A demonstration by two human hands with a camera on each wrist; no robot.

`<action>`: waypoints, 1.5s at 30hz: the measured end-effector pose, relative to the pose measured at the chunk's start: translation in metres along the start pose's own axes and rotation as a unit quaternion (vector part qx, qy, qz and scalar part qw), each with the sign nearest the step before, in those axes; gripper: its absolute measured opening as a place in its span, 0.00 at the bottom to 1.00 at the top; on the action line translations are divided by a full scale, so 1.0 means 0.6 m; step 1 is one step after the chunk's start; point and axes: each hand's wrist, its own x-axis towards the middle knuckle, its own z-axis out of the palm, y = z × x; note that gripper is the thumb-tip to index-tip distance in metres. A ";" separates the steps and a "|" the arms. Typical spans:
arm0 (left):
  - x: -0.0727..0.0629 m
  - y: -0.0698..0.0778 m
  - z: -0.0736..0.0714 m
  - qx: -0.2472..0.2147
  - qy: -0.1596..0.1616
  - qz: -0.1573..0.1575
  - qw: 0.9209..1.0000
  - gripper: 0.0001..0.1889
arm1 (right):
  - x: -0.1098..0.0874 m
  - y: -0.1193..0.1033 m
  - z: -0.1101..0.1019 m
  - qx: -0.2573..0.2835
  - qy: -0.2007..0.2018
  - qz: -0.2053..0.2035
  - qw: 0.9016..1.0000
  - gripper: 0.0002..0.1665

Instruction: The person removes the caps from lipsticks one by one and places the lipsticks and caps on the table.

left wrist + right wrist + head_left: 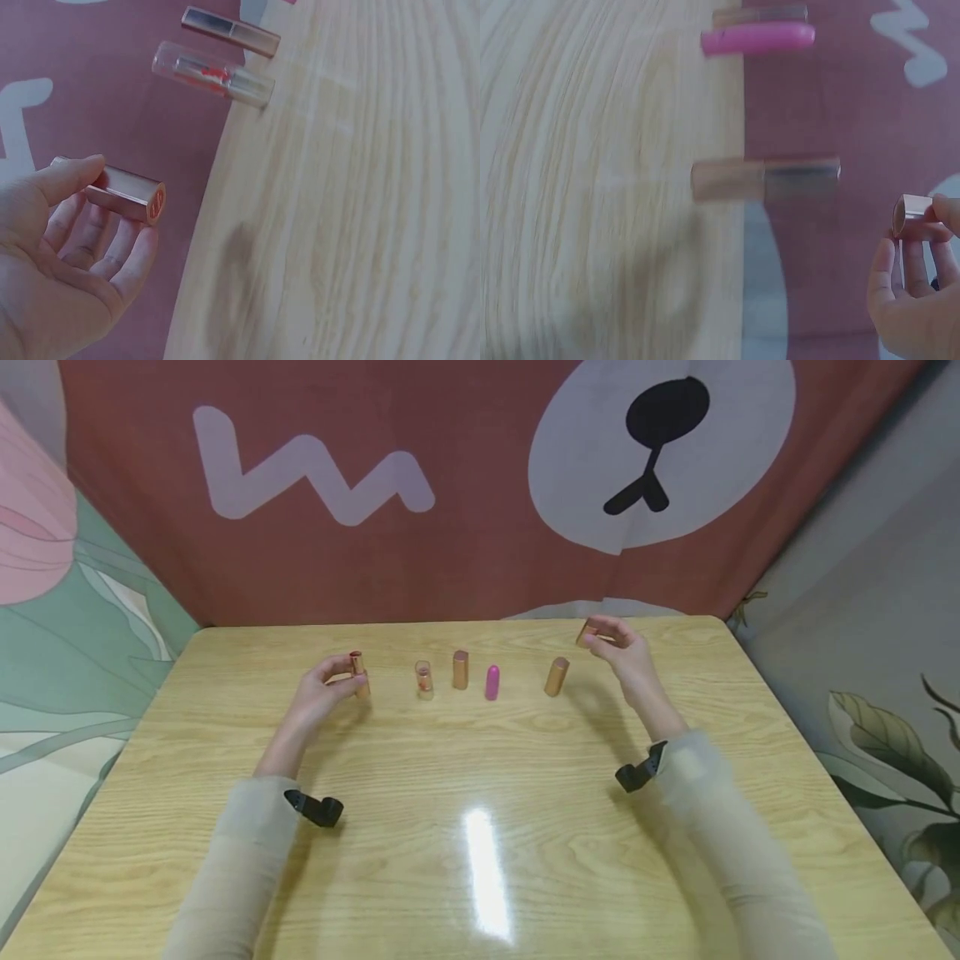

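Protruding past left grip (67, 281), gold tube (127, 190).

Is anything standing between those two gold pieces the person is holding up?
Yes: between the left grip and the right grip stand a clear tube, a gold tube, a pink tube and another gold tube. The left piece and right piece look raised, so they might pass above.

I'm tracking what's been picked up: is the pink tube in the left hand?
No: the left hand holds a gold-coloured tube, while the pink tube stands upright on the table.
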 end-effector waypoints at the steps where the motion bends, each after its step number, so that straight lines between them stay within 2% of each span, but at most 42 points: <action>1: 0.002 -0.002 -0.001 0.001 0.001 -0.003 1.000 0.30 | 0.001 0.002 -0.006 0.001 0.005 0.003 1.000 0.12; 9: 0.014 -0.016 -0.005 0.001 0.006 -0.028 1.000 0.32 | 0.010 0.013 -0.054 0.004 0.032 0.029 0.999 0.11; 15: 0.017 -0.021 -0.003 -0.005 0.008 -0.036 0.999 0.31 | 0.000 0.010 -0.076 0.006 0.049 0.048 0.998 0.11; 21: 0.023 -0.023 0.000 -0.008 -0.001 -0.039 0.999 0.29 | -0.003 0.026 -0.112 -0.012 0.038 0.069 0.997 0.14; 24: 0.026 -0.029 -0.003 -0.005 -0.007 -0.042 0.999 0.29 | 0.005 0.044 -0.137 -0.037 0.018 0.068 0.997 0.14; 27: 0.029 -0.035 -0.006 -0.008 -0.011 -0.040 0.999 0.28 | 0.011 0.062 -0.160 -0.087 0.005 0.061 0.994 0.15; 30: 0.032 -0.038 -0.009 -0.008 -0.015 -0.036 0.999 0.26 | 0.015 0.072 -0.177 -0.162 -0.004 0.060 0.985 0.18; 33: 0.033 -0.040 -0.011 0.002 -0.020 -0.032 0.999 0.24 | 0.015 0.078 -0.188 -0.227 -0.008 0.069 0.971 0.22; 36: 0.035 -0.044 -0.014 0.006 -0.028 -0.026 0.999 0.24 | 0.016 0.083 -0.196 -0.236 -0.011 0.092 0.967 0.21; 40: 0.036 -0.048 -0.017 0.009 -0.043 -0.019 0.999 0.27 | 0.015 0.088 -0.202 -0.217 -0.013 0.120 0.969 0.19; 45: 0.040 -0.049 -0.017 0.012 -0.063 -0.023 0.998 0.29 | 0.011 0.094 -0.211 -0.226 -0.021 0.134 0.965 0.29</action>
